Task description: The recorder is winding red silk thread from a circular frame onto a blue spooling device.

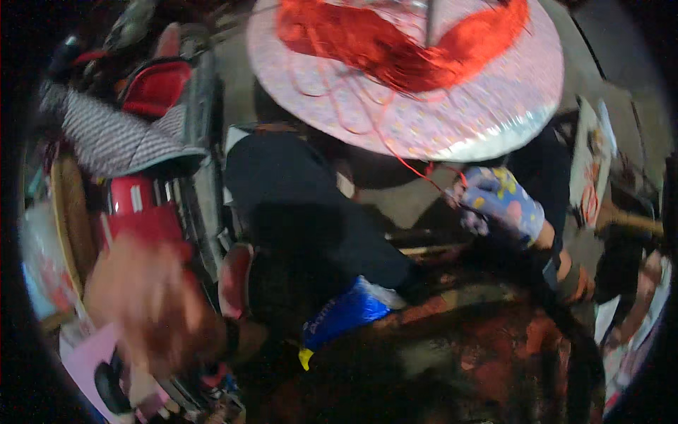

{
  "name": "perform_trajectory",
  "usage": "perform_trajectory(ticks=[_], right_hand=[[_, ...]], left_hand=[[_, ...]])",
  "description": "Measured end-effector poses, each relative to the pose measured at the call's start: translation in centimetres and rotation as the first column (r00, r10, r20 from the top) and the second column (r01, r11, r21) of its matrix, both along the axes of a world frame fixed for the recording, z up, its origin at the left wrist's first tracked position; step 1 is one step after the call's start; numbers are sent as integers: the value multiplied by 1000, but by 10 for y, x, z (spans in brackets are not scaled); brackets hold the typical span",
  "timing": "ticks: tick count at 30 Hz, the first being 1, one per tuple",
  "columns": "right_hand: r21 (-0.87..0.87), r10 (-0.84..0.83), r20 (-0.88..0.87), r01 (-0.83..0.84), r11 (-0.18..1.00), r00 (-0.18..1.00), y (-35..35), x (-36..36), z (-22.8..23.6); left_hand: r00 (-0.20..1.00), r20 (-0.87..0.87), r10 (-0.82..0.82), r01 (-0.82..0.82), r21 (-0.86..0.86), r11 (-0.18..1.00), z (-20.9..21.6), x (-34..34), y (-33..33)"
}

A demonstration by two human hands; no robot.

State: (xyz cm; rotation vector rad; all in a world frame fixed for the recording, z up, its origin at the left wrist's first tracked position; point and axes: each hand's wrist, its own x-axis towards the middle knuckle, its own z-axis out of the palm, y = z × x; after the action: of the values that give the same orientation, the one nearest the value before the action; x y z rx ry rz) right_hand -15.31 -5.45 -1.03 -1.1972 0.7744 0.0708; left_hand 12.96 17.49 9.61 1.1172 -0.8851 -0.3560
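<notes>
A round board [487,131] covered in pale pink patterned plastic stands in front of me. Around the metal rod at its middle lies a skein of bright red thread [395,49], with loose loops spilling over the board. My right hand [494,203], in a blue flowered glove, is closed at the board's near right side, and a red strand runs from the skein into its fingertips. On the left, my bare left hand [152,311] is smeared by motion beside a red box-shaped thing [134,198]; its fingers cannot be made out.
A blue tube with a yellow tip [349,314] lies on my lap, near my dark-trousered leg [296,198]. Checked cloth [120,138] and a red tray [157,86] crowd the left. At the right stands a pale panel with red thread [590,169] beside a wooden bar [632,220].
</notes>
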Motion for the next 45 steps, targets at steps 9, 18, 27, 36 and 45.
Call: perform_trajectory(ticks=[9,18,27,36,45], right_hand=[[107,-18,153,1,994,988,7,-9,-1],[94,-1,88,-7,996,996,3,-20,-11],[111,-40,114,27,993,993,8,-12,-4],[-853,333,83,-106,511,939,28,-5,-17],[-964,331,109,18,267,937,38,16,25]], left_hand=[[864,242,-442,476,-103,874,6,-71,-71],[844,448,-295,364,-76,928,-14,-70,-93],[691,718,-80,89,26,996,-27,-45,-101],[661,560,-499,87,603,793,-96,-64,-131],[742,210,-636,283,763,581,-130,-80,-116]])
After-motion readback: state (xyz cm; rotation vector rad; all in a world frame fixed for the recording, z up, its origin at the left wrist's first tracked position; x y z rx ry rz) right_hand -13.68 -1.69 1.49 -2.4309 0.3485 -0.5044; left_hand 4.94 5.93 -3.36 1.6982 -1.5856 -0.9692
